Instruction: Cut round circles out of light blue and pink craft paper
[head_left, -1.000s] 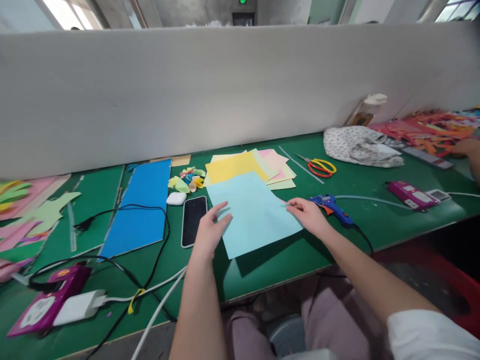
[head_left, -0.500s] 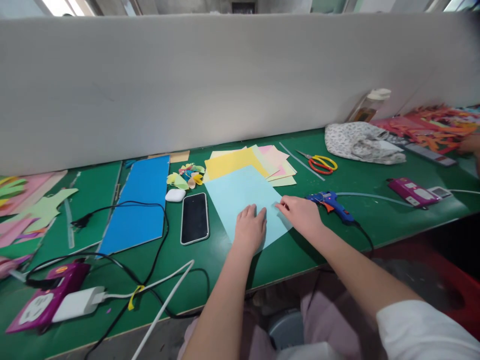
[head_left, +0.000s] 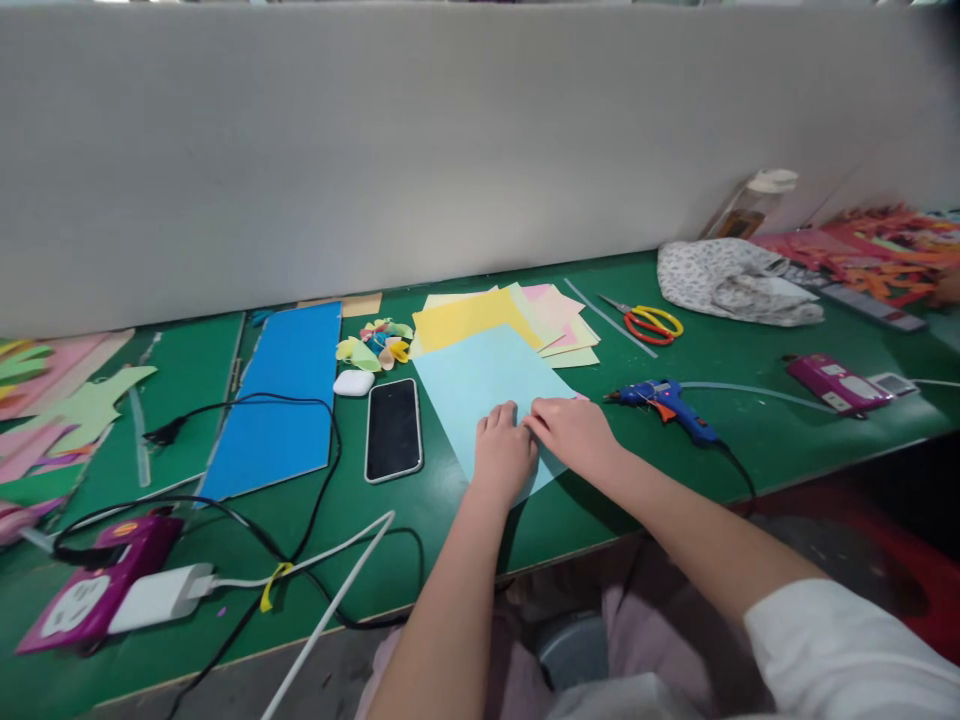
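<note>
A light-blue sheet of paper (head_left: 480, 375) lies on the green table before me, overlapping the lower edge of a yellow sheet (head_left: 465, 318). My left hand (head_left: 506, 452) rests on the blue sheet with its fingers laid down on it. Beside it, my right hand (head_left: 574, 430) is closed in a pinch, its fingertips meeting my left thumb over the sheet. Whatever is between those fingertips is hidden. A blue glue gun (head_left: 667, 405) with a clear glue stick in its back lies just right of my right hand.
Left of the paper are a phone (head_left: 394, 430), a white earbud case (head_left: 353, 383), paper petals (head_left: 379, 347) and a blue board (head_left: 277, 390). Scissors (head_left: 649, 322) lie behind the glue gun. Cables cross the left front near a purple power strip (head_left: 97, 590). A cloth (head_left: 739, 285) lies at right.
My right hand has moved left across the blue sheet, from near its right edge to my left hand. My left fingers have drawn closer together. The view has tilted slightly down.
</note>
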